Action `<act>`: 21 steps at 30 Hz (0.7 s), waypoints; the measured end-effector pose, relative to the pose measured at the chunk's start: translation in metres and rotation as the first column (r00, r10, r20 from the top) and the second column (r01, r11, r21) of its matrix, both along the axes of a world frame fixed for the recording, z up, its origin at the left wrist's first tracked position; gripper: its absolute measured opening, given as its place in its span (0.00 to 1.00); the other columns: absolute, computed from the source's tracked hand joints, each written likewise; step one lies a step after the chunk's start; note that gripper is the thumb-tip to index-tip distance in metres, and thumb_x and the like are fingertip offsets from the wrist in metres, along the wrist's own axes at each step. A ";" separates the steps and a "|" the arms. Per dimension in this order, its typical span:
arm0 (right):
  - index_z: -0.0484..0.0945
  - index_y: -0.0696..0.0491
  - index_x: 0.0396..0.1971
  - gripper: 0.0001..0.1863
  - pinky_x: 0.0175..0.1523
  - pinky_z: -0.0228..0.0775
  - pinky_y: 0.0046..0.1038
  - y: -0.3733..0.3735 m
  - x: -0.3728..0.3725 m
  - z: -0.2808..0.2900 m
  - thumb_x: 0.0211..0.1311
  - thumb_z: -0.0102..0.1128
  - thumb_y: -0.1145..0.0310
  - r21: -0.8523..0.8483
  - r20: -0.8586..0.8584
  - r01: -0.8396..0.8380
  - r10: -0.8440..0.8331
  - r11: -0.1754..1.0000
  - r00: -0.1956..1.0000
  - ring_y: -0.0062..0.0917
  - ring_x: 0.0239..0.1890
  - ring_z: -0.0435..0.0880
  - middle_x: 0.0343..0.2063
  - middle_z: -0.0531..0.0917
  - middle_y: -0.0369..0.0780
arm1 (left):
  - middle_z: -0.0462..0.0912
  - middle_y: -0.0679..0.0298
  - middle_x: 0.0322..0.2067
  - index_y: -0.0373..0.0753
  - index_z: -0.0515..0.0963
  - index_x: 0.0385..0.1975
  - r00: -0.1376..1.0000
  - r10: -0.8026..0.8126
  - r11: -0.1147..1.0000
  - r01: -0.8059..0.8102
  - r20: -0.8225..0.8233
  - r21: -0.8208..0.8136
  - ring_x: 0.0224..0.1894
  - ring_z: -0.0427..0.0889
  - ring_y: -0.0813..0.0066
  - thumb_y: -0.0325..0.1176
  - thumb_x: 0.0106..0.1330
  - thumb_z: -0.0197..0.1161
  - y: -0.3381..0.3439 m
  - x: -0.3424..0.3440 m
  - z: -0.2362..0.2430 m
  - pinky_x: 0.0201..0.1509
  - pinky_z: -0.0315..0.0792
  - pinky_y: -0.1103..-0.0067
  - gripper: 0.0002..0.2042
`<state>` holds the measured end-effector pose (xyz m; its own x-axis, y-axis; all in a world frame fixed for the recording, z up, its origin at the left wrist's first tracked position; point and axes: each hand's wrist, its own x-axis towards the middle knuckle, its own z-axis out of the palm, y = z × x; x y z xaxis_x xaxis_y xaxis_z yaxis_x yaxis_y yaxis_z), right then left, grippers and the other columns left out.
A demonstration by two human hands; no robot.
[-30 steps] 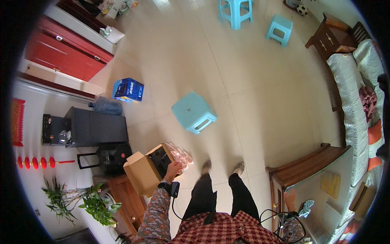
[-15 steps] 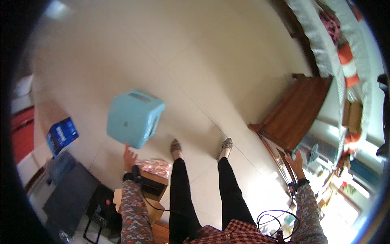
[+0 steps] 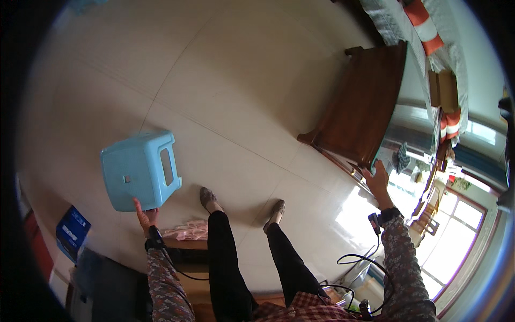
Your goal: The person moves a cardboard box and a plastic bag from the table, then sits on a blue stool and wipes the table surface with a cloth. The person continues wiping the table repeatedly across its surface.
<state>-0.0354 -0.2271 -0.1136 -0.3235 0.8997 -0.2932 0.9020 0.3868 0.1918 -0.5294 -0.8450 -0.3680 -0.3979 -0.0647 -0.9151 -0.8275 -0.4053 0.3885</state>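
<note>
A light blue plastic stool [image 3: 129, 172] is on the left, tilted, with an oblong opening in its side facing right. My left hand [image 3: 146, 217] grips its near edge, thumb lying on the seat and fingers curled under the rim. Whether its legs touch the floor I cannot tell. My right hand [image 3: 378, 182] is stretched out beside the near corner of a dark wooden table [image 3: 359, 107] with a glass top. Its fingers are apart and hold nothing I can see; contact with the corner is unclear.
A blue box [image 3: 73, 231] stands left of my left hand. Pink cloth or plastic [image 3: 188, 231] lies on a box by my left leg. A black cable [image 3: 370, 257] loops near my right forearm. Far right is a sofa with orange-and-white cushions [image 3: 424, 27].
My left hand has closed on the stool's edge, and the stool has turned and tilted. My view has shifted, so the table appears farther left. My right hand stays by the table corner.
</note>
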 end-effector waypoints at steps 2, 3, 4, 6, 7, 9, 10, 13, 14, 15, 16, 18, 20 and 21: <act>0.70 0.66 0.55 0.37 0.65 0.62 0.39 -0.002 -0.001 -0.003 0.55 0.67 0.52 0.030 0.003 -0.076 0.076 0.997 0.997 0.49 0.61 0.71 0.57 0.72 0.58 | 0.72 0.69 0.54 0.46 0.67 0.60 1.000 0.030 0.999 -0.030 0.000 -0.038 0.54 0.70 0.68 0.53 0.51 0.76 0.027 -0.003 0.007 0.55 0.66 0.72 0.38; 0.70 0.66 0.55 0.37 0.64 0.63 0.39 -0.003 -0.003 -0.003 0.55 0.66 0.52 0.026 0.052 -0.072 0.071 0.997 0.996 0.48 0.61 0.72 0.56 0.74 0.58 | 0.71 0.68 0.55 0.46 0.66 0.61 0.998 -0.011 1.000 0.010 -0.064 -0.006 0.56 0.69 0.68 0.53 0.51 0.76 0.042 -0.004 0.015 0.57 0.65 0.72 0.39; 0.70 0.66 0.55 0.37 0.64 0.64 0.39 -0.004 -0.007 -0.002 0.55 0.66 0.51 0.019 -0.006 -0.060 0.060 0.998 0.998 0.48 0.60 0.72 0.56 0.73 0.58 | 0.70 0.68 0.57 0.45 0.65 0.63 0.994 -0.035 0.999 0.034 -0.105 -0.009 0.57 0.68 0.67 0.52 0.51 0.75 0.059 -0.005 0.024 0.59 0.65 0.71 0.40; 0.71 0.66 0.54 0.38 0.63 0.65 0.40 -0.006 -0.016 0.003 0.53 0.67 0.48 -0.028 -0.044 0.021 -0.022 0.999 0.999 0.48 0.60 0.72 0.56 0.73 0.58 | 0.68 0.66 0.59 0.44 0.64 0.64 0.975 -0.093 0.995 0.098 -0.204 0.018 0.60 0.66 0.66 0.52 0.52 0.75 0.098 0.000 0.050 0.62 0.63 0.70 0.41; 0.71 0.65 0.53 0.39 0.61 0.66 0.40 -0.007 -0.021 0.007 0.52 0.67 0.47 -0.054 -0.044 0.066 -0.068 0.996 0.997 0.47 0.59 0.73 0.56 0.73 0.57 | 0.67 0.65 0.60 0.43 0.64 0.65 0.957 -0.123 0.989 0.140 -0.262 0.046 0.61 0.66 0.65 0.51 0.53 0.74 0.116 0.006 0.070 0.63 0.63 0.70 0.41; 0.70 0.63 0.53 0.39 0.58 0.69 0.39 -0.009 -0.032 0.014 0.51 0.67 0.45 -0.038 0.011 0.067 -0.067 0.997 0.998 0.42 0.58 0.74 0.58 0.71 0.52 | 0.66 0.63 0.62 0.41 0.63 0.66 0.930 -0.211 0.971 0.235 -0.301 0.045 0.62 0.65 0.63 0.50 0.54 0.73 0.153 0.020 0.112 0.65 0.62 0.68 0.41; 0.70 0.61 0.53 0.39 0.55 0.71 0.36 -0.009 -0.035 0.017 0.52 0.67 0.44 -0.031 0.090 0.057 -0.054 0.998 0.994 0.37 0.58 0.75 0.60 0.70 0.48 | 0.65 0.62 0.63 0.41 0.63 0.66 0.921 -0.270 0.958 0.286 -0.283 0.016 0.63 0.64 0.63 0.50 0.55 0.73 0.170 0.029 0.135 0.67 0.61 0.68 0.40; 0.75 0.59 0.49 0.35 0.55 0.72 0.35 -0.006 -0.036 0.025 0.52 0.67 0.44 -0.086 0.029 0.110 -0.108 0.990 0.994 0.35 0.55 0.77 0.56 0.72 0.44 | 0.67 0.57 0.61 0.35 0.63 0.65 0.809 -0.527 0.850 0.498 -0.259 -0.173 0.61 0.66 0.63 0.47 0.57 0.72 0.218 0.074 0.188 0.65 0.61 0.67 0.39; 0.74 0.59 0.50 0.35 0.54 0.72 0.35 -0.004 -0.032 0.027 0.52 0.67 0.44 -0.139 -0.013 0.134 -0.137 0.981 0.990 0.35 0.55 0.77 0.55 0.72 0.44 | 0.68 0.56 0.60 0.34 0.62 0.64 0.730 -0.622 0.783 0.587 -0.284 -0.207 0.60 0.67 0.63 0.45 0.57 0.72 0.231 0.094 0.202 0.65 0.61 0.68 0.39; 0.74 0.59 0.50 0.35 0.55 0.71 0.35 -0.002 -0.028 0.028 0.53 0.67 0.45 -0.174 -0.059 0.142 -0.154 0.974 0.986 0.35 0.55 0.77 0.53 0.73 0.44 | 0.69 0.56 0.59 0.32 0.62 0.64 0.639 -0.708 0.705 0.666 -0.301 -0.245 0.59 0.68 0.63 0.44 0.58 0.72 0.243 0.114 0.214 0.64 0.62 0.68 0.38; 0.73 0.60 0.52 0.35 0.58 0.69 0.35 0.000 -0.021 0.030 0.54 0.66 0.47 -0.231 -0.139 0.141 -0.176 0.963 0.975 0.35 0.57 0.75 0.57 0.72 0.45 | 0.70 0.55 0.58 0.31 0.63 0.63 0.545 -0.765 0.635 0.725 -0.342 -0.265 0.57 0.69 0.62 0.42 0.58 0.72 0.253 0.137 0.226 0.62 0.63 0.68 0.37; 0.71 0.60 0.56 0.36 0.65 0.64 0.34 -0.002 -0.004 0.032 0.56 0.64 0.48 -0.286 -0.358 0.133 -0.235 0.949 0.904 0.37 0.65 0.68 0.64 0.67 0.49 | 0.72 0.55 0.55 0.31 0.65 0.60 0.348 -0.860 0.464 0.838 -0.373 -0.287 0.55 0.71 0.62 0.41 0.58 0.72 0.272 0.183 0.245 0.60 0.64 0.67 0.34; 0.70 0.60 0.56 0.35 0.65 0.63 0.36 -0.015 0.017 0.033 0.55 0.66 0.51 -0.264 -0.597 0.071 -0.221 0.962 0.771 0.40 0.64 0.68 0.62 0.69 0.51 | 0.73 0.56 0.53 0.31 0.66 0.58 0.132 -0.927 0.245 0.923 -0.352 -0.298 0.53 0.72 0.63 0.42 0.58 0.72 0.290 0.221 0.261 0.58 0.66 0.67 0.34; 0.70 0.60 0.56 0.35 0.65 0.63 0.37 -0.026 0.031 0.033 0.55 0.66 0.52 -0.262 -0.635 0.042 -0.205 0.964 0.745 0.42 0.63 0.69 0.61 0.70 0.52 | 0.74 0.57 0.52 0.31 0.66 0.57 0.024 -0.946 0.129 0.943 -0.325 -0.308 0.52 0.72 0.65 0.44 0.58 0.72 0.299 0.240 0.265 0.57 0.66 0.68 0.33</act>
<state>-0.0049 -0.2530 -0.0802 -0.3979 0.8846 -0.2430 0.8159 0.2202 -0.5346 -0.2894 -0.5456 -0.1034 -0.3750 0.6412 -0.6695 -0.2726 0.6140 0.7407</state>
